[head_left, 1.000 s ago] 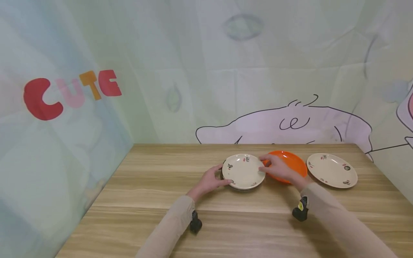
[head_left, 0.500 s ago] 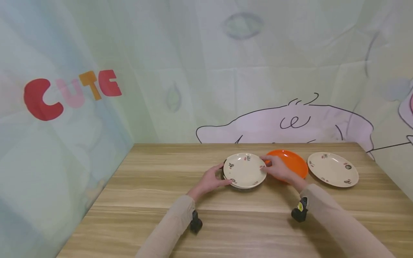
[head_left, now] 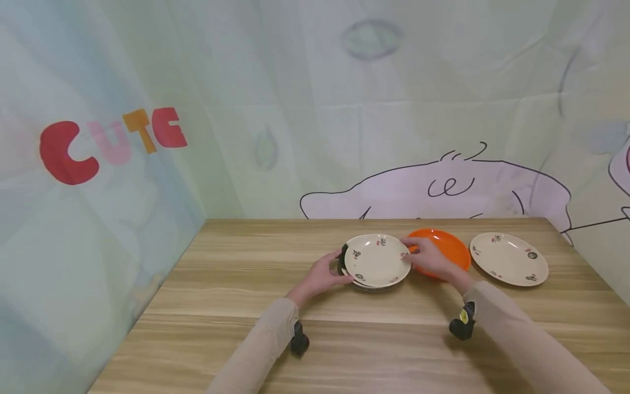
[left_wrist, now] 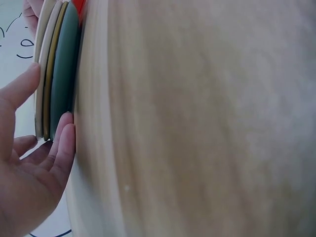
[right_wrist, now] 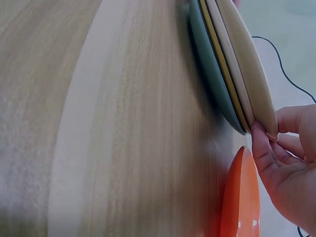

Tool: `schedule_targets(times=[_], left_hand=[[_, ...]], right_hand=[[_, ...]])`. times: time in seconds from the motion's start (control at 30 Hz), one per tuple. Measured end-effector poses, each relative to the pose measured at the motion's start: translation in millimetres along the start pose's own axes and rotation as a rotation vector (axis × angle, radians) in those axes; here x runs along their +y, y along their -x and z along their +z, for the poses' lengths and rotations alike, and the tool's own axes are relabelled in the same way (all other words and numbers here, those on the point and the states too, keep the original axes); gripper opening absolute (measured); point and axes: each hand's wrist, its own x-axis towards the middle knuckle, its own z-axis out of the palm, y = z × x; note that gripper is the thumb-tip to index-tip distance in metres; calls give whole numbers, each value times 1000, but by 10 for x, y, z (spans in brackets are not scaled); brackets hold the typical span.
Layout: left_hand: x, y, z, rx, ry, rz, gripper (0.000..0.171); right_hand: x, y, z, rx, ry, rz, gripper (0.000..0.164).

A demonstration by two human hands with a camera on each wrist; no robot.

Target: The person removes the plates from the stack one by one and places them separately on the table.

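Fingers of the right hand [head_left: 429, 258] pinch the top cream plate [head_left: 378, 262] near three o'clock. Those of the left hand [head_left: 321, 275] grip the plate stack [left_wrist: 57, 74] around nine o'clock.

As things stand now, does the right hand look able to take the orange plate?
Probably not at once, because the right hand pinches the top cream plate. If it let go, likely yes: the orange plate lies close by, with nothing visibly resting on it.

In your head view, the top cream plate [head_left: 378, 261] hides most of the lower plates [right_wrist: 223, 69], your right hand [head_left: 429, 258] covers part of the orange plate [head_left: 455, 249], and the bottom edge crops your 2 sleeves [head_left: 258, 347].
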Motion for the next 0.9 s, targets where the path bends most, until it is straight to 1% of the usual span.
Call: schedule_targets(times=[0.23,0.33,0.57,0.77,0.9], left_hand=[[1,9,4,0,5,17,83],[7,12,3,-3,9,18,83],[2,12,0,-8,21,33,83],[-12,5,-1,-12,36,47,83],[-4,6,-5,-10,43,51,83]], right_hand=[[10,36,-1,-9,-40,29,50],[13,52,-4,11,-49,39,49],[25,89,-37,57,1,53,47],[-6,139,-92,74,19,72,47],[-30,195,-128,83,21,64,47]])
